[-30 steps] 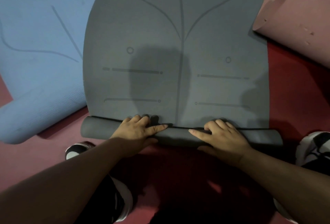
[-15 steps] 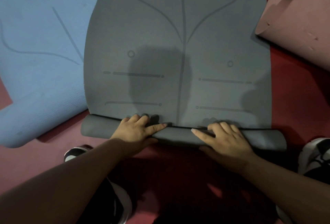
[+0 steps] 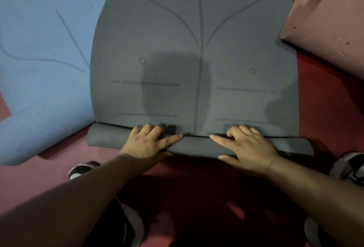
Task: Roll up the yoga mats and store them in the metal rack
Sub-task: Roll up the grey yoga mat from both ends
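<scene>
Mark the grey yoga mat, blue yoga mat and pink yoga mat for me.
grey yoga mat (image 3: 106, 138), head view, on the bare left end of its rolled part.
blue yoga mat (image 3: 45, 65), head view, on its flat printed face.
pink yoga mat (image 3: 334, 30), head view, on its upper face.

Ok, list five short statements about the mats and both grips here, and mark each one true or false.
1. The left grip and right grip both hold the rolled end of the grey yoga mat. True.
2. The grey yoga mat is fully rolled up. False: only its near end is rolled; the rest lies flat.
3. A blue yoga mat lies left of the grey one. True.
4. The pink yoga mat lies under the blue one. False: it lies at the upper right, apart from the blue one.
5. A metal rack stands behind the mats. False: no rack is in view.
</scene>
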`<state>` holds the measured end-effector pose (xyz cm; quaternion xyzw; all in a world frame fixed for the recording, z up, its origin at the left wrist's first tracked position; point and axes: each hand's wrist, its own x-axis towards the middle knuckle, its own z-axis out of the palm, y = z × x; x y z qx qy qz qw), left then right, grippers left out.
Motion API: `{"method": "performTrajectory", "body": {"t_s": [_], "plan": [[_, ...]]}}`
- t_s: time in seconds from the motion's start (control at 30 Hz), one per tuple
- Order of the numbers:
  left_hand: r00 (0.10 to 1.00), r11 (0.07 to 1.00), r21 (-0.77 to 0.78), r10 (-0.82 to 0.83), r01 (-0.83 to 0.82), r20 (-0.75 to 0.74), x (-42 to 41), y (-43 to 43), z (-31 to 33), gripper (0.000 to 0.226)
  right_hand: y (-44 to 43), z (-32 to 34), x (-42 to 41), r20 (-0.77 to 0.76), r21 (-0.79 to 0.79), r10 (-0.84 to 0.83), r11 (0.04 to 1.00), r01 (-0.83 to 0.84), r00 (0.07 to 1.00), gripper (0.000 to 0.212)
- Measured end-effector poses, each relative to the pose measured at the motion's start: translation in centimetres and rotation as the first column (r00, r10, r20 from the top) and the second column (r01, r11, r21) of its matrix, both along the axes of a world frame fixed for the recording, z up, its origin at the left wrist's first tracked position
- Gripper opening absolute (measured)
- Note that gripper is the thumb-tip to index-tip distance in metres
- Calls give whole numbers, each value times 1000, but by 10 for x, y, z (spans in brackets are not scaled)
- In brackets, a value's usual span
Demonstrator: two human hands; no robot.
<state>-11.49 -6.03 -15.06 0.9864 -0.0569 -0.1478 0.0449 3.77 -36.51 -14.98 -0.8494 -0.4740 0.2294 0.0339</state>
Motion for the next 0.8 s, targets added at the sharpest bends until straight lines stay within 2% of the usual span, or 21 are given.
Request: {"method": "performTrajectory", "body": {"t_s": [0.13,0.23,0.4,0.47,0.57,0.8], "plan": [[993,1000,12,20,-19,-119,5,3,0,63,-10,-3,-17,106,80,67,994,-76,992,70],[992,1000,5,24,-24,-126,10,5,0,63,-6,-8,-6,98,74,51,996,-58,994,63],[996,1000,9,5,-6,89,1,2,6,66,2,-12,7,35,52,41,998,-43,999,60],[993,1000,28,-15,12,120,-4,0,4,67,3,-14,10,23,63,46,997,-47,999,60],[997,1000,20,-10,9,82,5,5,1,62,7,-11,14,5,46,43,998,-43,999,62],[998,999,-17,43,-43,-43,18,10,2,60,2,-10,-6,150,103,10,994,-26,989,59]]}}
